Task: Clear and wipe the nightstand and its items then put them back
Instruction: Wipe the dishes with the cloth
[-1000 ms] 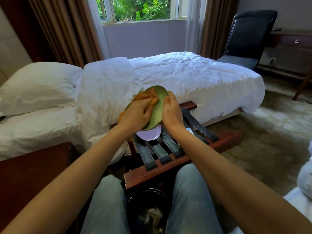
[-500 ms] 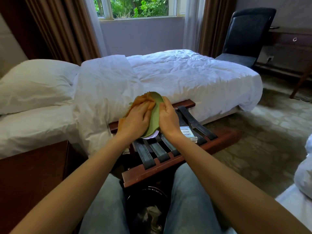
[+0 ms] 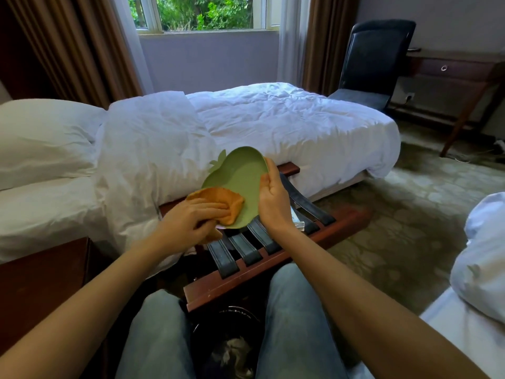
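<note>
- The green fruit-shaped tray (image 3: 235, 179) has been turned since a second ago: it was then held nearly edge-on, and its hollow face is now tipped open toward the camera
- The tray is held above the strapped luggage rack (image 3: 246, 272), beside the bed; it has not been put back on the nightstand (image 3: 41, 285), which lies well to the left of both hands
- The tray's right rim is gripped by the right hand (image 3: 273, 203), with the fingers (image 3: 270, 166) curled round the edge and the thumb laid on the inner face
- The orange cloth (image 3: 218, 199) has been drawn down from the middle of the face to the near, lower end, just left of the right-hand fingers
- The cloth is bunched and pressed against the tray by the left hand (image 3: 188, 217), whose fingers (image 3: 210, 212) are held close together and curled over the fabric
- The upper part of the face now lies bare beyond the left fingertips, so one downward stroke is judged to be ending; the wiping of this item seems nearly done
- Its return to the nightstand is yet to be carried out
</note>
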